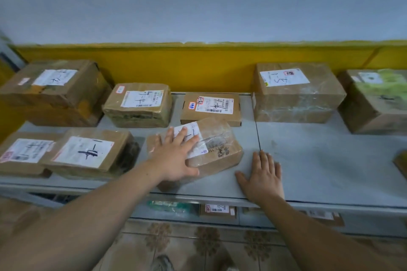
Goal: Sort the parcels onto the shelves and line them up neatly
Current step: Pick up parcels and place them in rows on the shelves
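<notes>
A brown cardboard parcel (217,152) wrapped in clear tape lies at an angle near the front middle of the grey top shelf (319,160). My left hand (176,156) lies flat on its white label with fingers spread. My right hand (263,176) rests flat on the bare shelf just right of that parcel, not touching it. Behind it a flat labelled parcel (211,108) and a taped parcel (138,105) stand in the back row.
Two labelled parcels (86,154) (22,154) sit front left, a big box (55,92) back left. Two large boxes (295,92) (374,99) stand back right. A box corner (402,164) shows at the right edge. A lower shelf holds more parcels (218,210).
</notes>
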A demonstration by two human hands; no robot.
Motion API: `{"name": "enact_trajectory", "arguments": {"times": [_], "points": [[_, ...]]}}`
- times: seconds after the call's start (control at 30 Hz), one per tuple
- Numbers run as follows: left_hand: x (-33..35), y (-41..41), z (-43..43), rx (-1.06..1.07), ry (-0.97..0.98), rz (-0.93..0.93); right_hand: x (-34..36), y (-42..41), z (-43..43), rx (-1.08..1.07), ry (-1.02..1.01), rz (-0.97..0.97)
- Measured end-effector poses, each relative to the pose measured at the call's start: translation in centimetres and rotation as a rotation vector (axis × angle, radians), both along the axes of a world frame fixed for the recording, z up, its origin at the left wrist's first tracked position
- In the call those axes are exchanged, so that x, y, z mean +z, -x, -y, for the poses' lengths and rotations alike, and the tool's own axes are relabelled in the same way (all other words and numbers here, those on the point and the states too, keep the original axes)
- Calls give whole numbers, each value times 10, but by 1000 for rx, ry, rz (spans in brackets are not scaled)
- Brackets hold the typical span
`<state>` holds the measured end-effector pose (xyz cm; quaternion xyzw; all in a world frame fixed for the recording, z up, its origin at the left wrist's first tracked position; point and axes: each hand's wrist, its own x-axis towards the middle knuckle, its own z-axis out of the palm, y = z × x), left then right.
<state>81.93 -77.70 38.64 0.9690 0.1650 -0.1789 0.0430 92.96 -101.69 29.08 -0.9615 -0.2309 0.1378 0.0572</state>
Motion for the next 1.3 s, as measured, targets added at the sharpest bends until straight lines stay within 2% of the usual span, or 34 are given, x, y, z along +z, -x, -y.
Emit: {"name": "enact_trajectory", "arguments": {"times": [0.13,0.23,0.3,0.4,0.73,0.9,1.1,1.3], "points": [[17,-12,-22,-37,101,-30,0,0,0,-22,-15,12],[16,-27,-15,159,156,67,1,-1,-2,-10,6,10],[7,-34,-4,233,99,52,2,-1,-3,-5,13,4],[-7,-33,-1,198,3,49,2,-1,-3,0,10,10],[-10,-19,-8,3,8,48,5,-2,2,47,-2,-31],[-12,-17,4,-7,-18,52,6,-27,22,169,107,-49],[-11,-20,7,0,-46,52,-2,-35,33,120,116,-18],[-6,-27,7,3,-43,-18,6,-38,30,133,130,-92]]}}
